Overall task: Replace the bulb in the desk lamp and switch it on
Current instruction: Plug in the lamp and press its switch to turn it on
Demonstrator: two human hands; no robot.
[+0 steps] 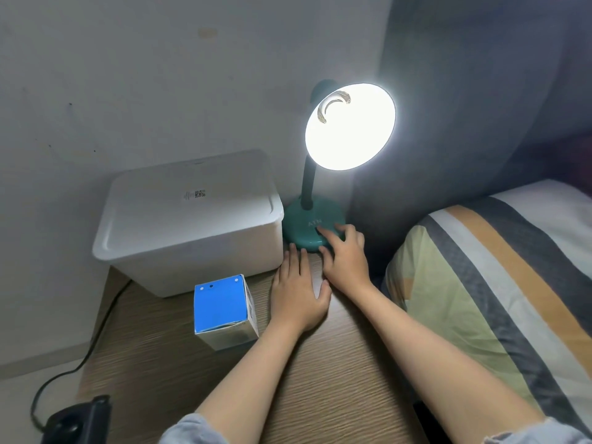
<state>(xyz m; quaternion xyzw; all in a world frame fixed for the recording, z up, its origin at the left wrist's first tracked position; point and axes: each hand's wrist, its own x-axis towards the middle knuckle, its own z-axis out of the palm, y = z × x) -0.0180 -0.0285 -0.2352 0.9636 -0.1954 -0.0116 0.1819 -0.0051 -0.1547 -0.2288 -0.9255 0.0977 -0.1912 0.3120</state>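
Observation:
A green desk lamp stands at the back of the wooden bedside table (pixel 320 363). Its round base (pixel 301 224) sits against the wall and its shade (pixel 350 126) glows bright white, so the bulb inside is lit and washed out. My right hand (pixel 344 254) rests on the front of the base, index finger on the dark switch, other fingers spread. My left hand (pixel 299 290) lies flat and open on the table just in front of the base, holding nothing. A blue and white bulb box (pixel 221 310) stands to the left of my left hand.
A white lidded plastic bin (pixel 189 219) sits left of the lamp, against the wall. A black cable (pixel 93 341) runs down the table's left side to a dark plug block (pixel 77 421). A striped pillow (pixel 499 283) lies close on the right.

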